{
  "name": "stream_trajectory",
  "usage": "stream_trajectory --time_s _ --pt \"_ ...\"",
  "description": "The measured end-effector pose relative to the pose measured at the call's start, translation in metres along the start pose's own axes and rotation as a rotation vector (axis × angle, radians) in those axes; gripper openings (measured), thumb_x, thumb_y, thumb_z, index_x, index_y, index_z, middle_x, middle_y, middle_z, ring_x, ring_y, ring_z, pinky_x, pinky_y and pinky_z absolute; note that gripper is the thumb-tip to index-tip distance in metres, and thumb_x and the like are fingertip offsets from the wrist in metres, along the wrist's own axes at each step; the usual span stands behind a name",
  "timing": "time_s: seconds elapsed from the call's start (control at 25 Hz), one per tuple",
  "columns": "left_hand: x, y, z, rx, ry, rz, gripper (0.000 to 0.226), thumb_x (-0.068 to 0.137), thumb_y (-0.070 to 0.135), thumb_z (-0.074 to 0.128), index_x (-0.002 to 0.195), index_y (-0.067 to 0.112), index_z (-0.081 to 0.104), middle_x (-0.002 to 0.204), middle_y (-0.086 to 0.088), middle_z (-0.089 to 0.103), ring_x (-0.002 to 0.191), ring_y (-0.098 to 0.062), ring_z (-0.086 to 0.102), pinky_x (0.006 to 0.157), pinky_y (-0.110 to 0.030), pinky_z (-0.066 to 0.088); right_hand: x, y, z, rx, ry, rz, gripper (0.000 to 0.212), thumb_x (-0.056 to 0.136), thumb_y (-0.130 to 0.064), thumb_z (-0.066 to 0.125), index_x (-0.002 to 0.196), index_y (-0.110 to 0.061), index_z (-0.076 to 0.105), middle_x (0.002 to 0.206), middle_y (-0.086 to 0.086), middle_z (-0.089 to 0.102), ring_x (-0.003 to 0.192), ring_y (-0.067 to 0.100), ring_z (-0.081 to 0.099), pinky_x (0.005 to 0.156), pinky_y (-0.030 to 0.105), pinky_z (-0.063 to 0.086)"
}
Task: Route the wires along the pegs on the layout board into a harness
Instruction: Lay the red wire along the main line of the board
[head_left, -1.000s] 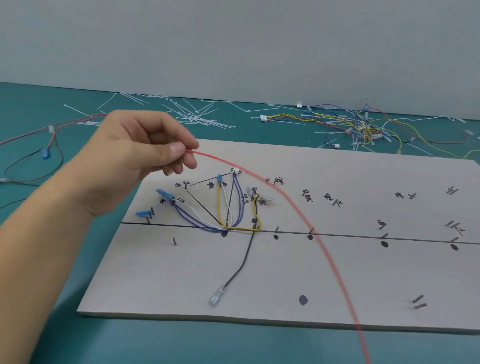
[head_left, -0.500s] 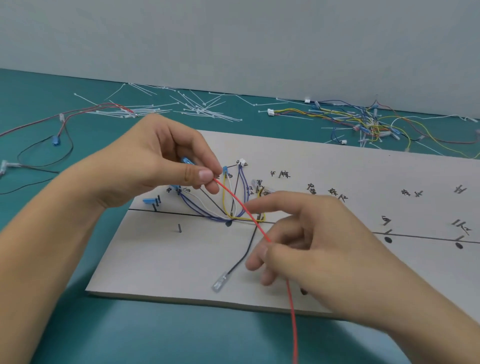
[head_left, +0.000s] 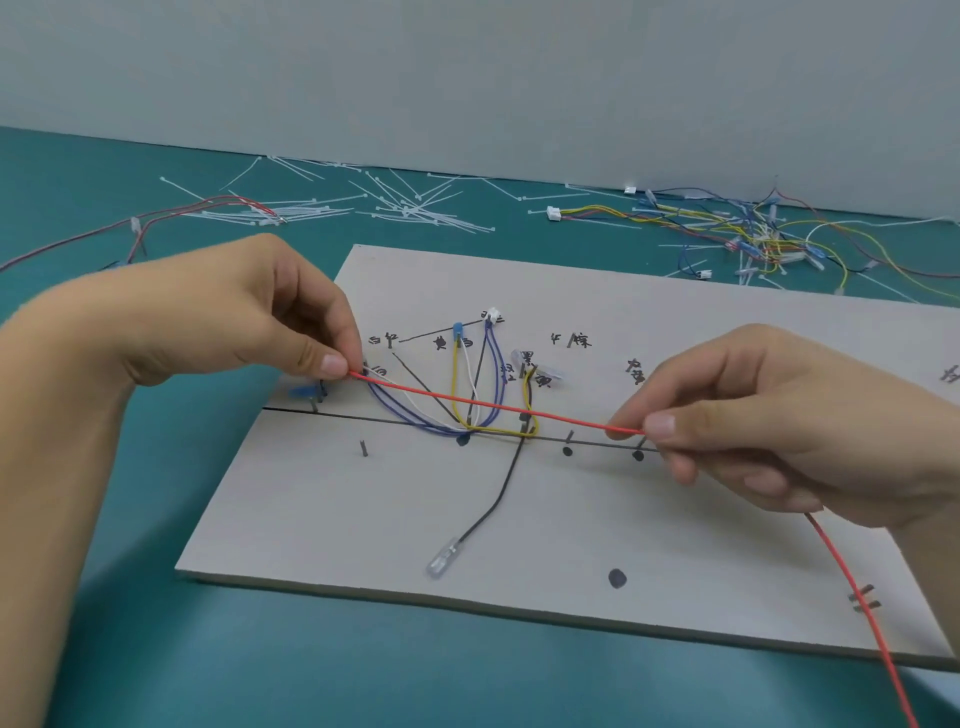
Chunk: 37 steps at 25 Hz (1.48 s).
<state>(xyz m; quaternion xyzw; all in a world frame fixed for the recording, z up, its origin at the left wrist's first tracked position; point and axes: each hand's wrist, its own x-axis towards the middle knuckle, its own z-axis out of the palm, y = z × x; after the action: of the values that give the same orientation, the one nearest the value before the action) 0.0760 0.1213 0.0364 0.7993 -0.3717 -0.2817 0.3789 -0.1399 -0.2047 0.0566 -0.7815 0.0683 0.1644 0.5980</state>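
Handwritten black Chinese characters stand on the layout board (head_left: 363, 519), all above its drawn black line (head_left: 343, 417). From left to right they seem to read 白红 (head_left: 382, 340), 黄白 (head_left: 452, 343), 黑 (head_left: 527, 357), 黄 (head_left: 543, 382) and 棕 (head_left: 582, 341). Marks further right above the line are too blurred to read.

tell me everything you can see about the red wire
The red wire is thin, with smooth plastic-looking red insulation. The left hand pinches its end between thumb and forefinger. The right hand pinches it further along, so the span between looks straight and taut, slanting over the routed wires on the layout board. Past the right hand it hangs loose, crossing the board's near edge and leaving the picture at the bottom.
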Motion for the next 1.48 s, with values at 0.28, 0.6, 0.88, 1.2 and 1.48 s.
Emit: stream_trajectory --time_s 0.28,0.6,0.88,1.2,1.48 --pt "-0.003 -0.014 -0.014 0.01 0.038 0.002 0.055 0.058 0.058 0.093 0.092 0.016 0.08 0.084 -0.01 0.079 0.076 -0.019 0.075 0.072 -0.018 0.057 0.004 0.006 0.007 -0.102 -0.012 0.022 0.022 0.075 -0.025 0.076 0.093 -0.012 0.081 0.07 0.015 0.069 0.038 0.013 0.043 0.036 0.016 0.032" --pt "-0.003 -0.033 -0.023 0.061 -0.024 -0.098 0.057 0.055 0.06 0.095 0.095 0.022 0.082 0.087 -0.006 0.081 0.081 -0.018 0.078 0.074 -0.015 0.056 0.003 0.006 0.011 -0.113 0.029 0.019 0.013 0.089 -0.006 0.069 0.091 -0.011 0.081 0.068 0.012 0.069 0.041 0.015 0.044 0.034 0.017 0.032" --pt "-0.004 -0.038 -0.025 0.04 -0.113 -0.12 0.056 0.06 0.06 0.093 0.103 0.027 0.08 0.092 -0.006 0.08 0.078 -0.017 0.076 0.071 -0.015 0.056 0.003 0.007 0.008 -0.119 0.046 0.01 0.013 0.091 -0.007 0.068 0.09 -0.011 0.081 0.069 0.012 0.07 0.042 0.015 0.045 0.034 0.019 0.033" --pt "-0.002 -0.033 -0.022 0.076 -0.118 -0.15 0.066 0.039 0.071 0.093 0.093 0.034 0.081 0.081 -0.003 0.08 0.07 -0.016 0.076 0.059 -0.012 0.052 0.004 0.008 0.007 -0.126 0.042 0.007 0.012 0.089 -0.011 0.069 0.091 -0.013 0.081 0.07 0.013 0.07 0.042 0.015 0.046 0.035 0.019 0.034" --pt "-0.004 -0.028 -0.021 0.116 -0.127 -0.185 0.063 0.044 0.079 0.086 0.09 0.037 0.081 0.081 0.0 0.08 0.067 -0.01 0.073 0.06 -0.016 0.054 0.004 0.009 0.005 -0.122 0.054 -0.005 0.012 0.09 -0.008 0.07 0.09 -0.013 0.081 0.07 0.013 0.07 0.042 0.015 0.046 0.035 0.019 0.034"
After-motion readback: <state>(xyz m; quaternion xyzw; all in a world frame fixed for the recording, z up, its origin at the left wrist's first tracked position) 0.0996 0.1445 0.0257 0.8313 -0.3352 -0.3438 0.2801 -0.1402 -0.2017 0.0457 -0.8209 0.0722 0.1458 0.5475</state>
